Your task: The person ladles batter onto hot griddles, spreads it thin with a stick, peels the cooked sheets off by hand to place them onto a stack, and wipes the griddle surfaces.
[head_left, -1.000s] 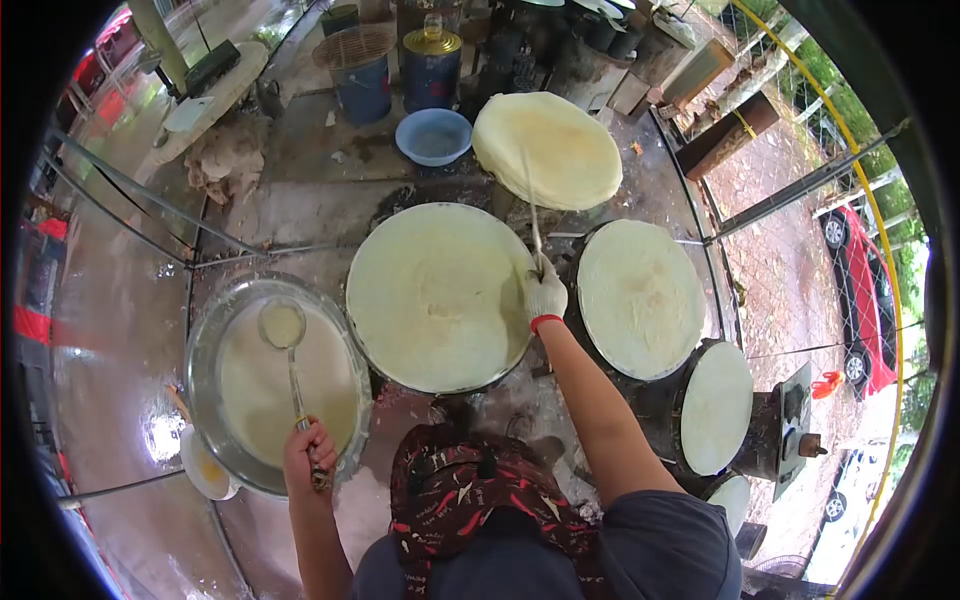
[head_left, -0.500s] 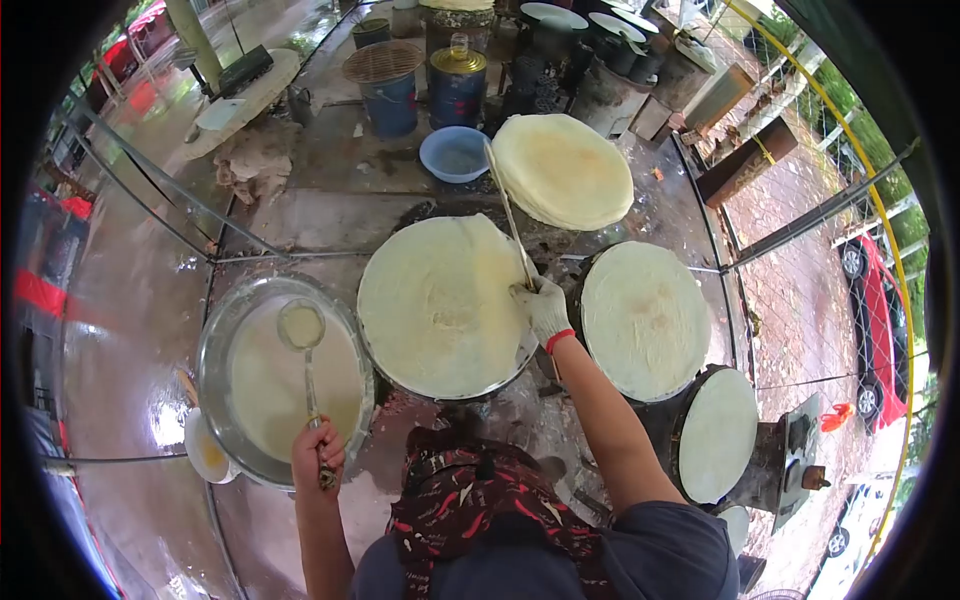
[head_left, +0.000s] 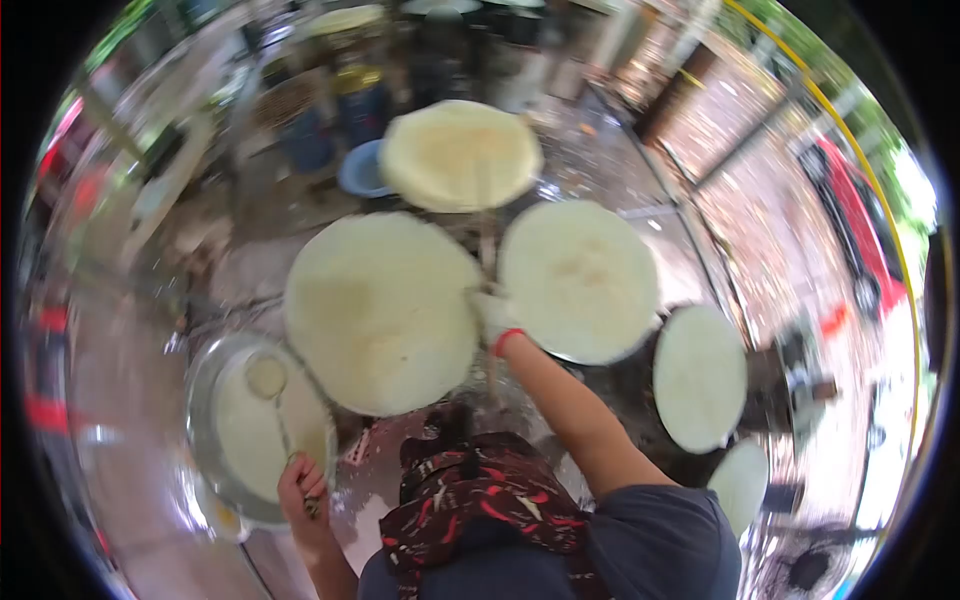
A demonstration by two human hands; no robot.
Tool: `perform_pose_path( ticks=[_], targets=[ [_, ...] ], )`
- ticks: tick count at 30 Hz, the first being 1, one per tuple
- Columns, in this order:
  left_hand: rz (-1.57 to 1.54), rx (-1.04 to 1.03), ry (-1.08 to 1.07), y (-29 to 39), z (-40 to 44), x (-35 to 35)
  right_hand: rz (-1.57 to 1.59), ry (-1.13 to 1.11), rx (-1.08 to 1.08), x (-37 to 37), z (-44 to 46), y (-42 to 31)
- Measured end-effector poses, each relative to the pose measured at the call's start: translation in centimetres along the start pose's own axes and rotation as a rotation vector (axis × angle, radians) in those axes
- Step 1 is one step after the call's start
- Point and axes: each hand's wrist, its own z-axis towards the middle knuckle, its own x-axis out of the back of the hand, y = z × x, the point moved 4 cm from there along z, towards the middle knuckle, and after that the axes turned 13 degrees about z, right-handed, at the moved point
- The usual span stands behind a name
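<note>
My left hand (head_left: 303, 486) is closed round the handle of a ladle (head_left: 266, 378), its bowl over pale batter (head_left: 240, 425) in a wide metal basin (head_left: 205, 395). In a white glove, my right hand (head_left: 492, 315) grips a long thin flat stick (head_left: 486, 215), blurred by motion, pointing away from me. That hand is at the right edge of a large thin pancake (head_left: 385, 320) on a round griddle. To its right lies a second pancake (head_left: 580, 280) on another griddle. Beyond the stick is a pile of thin round pancakes (head_left: 455, 160).
More pale rounds (head_left: 700, 378) lie on griddles curving down my right side. A blue bowl (head_left: 362, 170) sits left of the pile, with a blue drum (head_left: 362, 100) behind it. Outside the fence at right stands a red car (head_left: 855, 215).
The view has turned right, and the scene is blurred. My right hand and the stick have drawn from the large pancake's surface to its edge. The ladle stays over the basin.
</note>
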Motion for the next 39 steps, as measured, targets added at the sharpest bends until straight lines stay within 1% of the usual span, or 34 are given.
perform_pose_path(
  ticks=[1, 3, 5, 6, 8, 10, 12, 14, 17, 18, 21, 22, 26, 29, 30, 31, 32, 34, 36, 37, 39],
  targets=[
    [0.028, 0.019, 0.013, -0.4, 0.4, -0.3, 0.065, 0.048, 0.056, 0.8, 0.2, 0.3],
    [0.065, 0.040, 0.014, -1.6, 1.0, -2.5, -0.247, 0.178, 0.101, 2.9, 0.5, -1.8],
    [0.078, 0.041, 0.004, -2.4, 1.1, -5.0, -0.030, 0.118, 0.173, 6.4, 0.0, -5.6],
    [0.123, 0.006, 0.042, -3.0, 1.0, -6.4, 0.073, 0.075, 0.211, 7.6, -0.3, -7.4],
    [0.117, 0.059, -0.008, -4.3, 1.2, -8.8, 0.002, 0.206, 0.219, 14.2, -2.6, -12.1],
    [0.105, 0.104, -0.067, -5.8, 1.6, -10.9, 0.033, 0.325, 0.337, 21.2, -3.7, -14.8],
    [0.097, 0.157, -0.137, -7.3, 2.4, -12.6, 0.014, 0.464, 0.341, 28.4, -2.4, -14.7],
    [0.113, 0.174, -0.136, -8.5, 2.3, -14.8, -0.198, 0.615, 0.273, 33.7, -0.3, -13.6],
    [0.128, 0.194, -0.116, -10.4, 1.6, -17.7, -0.667, 0.651, 0.128, 37.0, 1.0, -13.5],
    [0.132, 0.202, -0.109, -10.7, 1.4, -18.2, -0.678, 0.653, 0.128, 37.5, 1.0, -13.3],
    [0.121, 0.213, -0.144, -11.2, 1.2, -18.8, -0.548, 0.860, 0.187, 36.8, -2.3, -14.8],
    [0.120, 0.211, -0.145, -11.2, 1.0, -18.8, -0.529, 0.924, 0.159, 36.7, -3.3, -14.8],
    [0.123, 0.187, -0.141, -10.7, 0.6, -18.7, -0.478, 0.766, 0.138, 37.5, -1.9, -9.2],
    [0.121, 0.169, -0.142, -9.7, 0.5, -17.8, -0.197, 0.693, 0.169, 36.2, -1.1, -9.5],
    [0.119, 0.168, -0.145, -9.1, 0.5, -17.3, 0.068, 0.678, 0.227, 35.4, -0.1, -9.9],
    [0.119, 0.165, -0.151, -8.6, 0.4, -16.6, 0.153, 0.654, 0.077, 33.8, -0.7, -11.8],
    [0.118, 0.164, -0.159, -8.0, 0.4, -15.9, 0.339, 0.614, 0.029, 32.9, 0.4, -12.1],
    [0.116, 0.163, -0.174, -7.1, 0.5, -14.2, 0.388, 0.547, 0.029, 30.7, 0.7, -14.1],
    [0.118, 0.162, -0.185, -6.1, 0.5, -12.1, 0.368, 0.527, 0.058, 29.6, 1.7, -15.0],
    [0.116, 0.162, -0.150, -5.5, 0.4, -11.1, 0.360, 0.520, 0.074, 29.2, 2.1, -15.4],
    [0.116, 0.166, -0.088, -4.6, 0.5, -9.3, 0.385, 0.613, 0.049, 29.8, 3.6, -15.1]
  ],
)
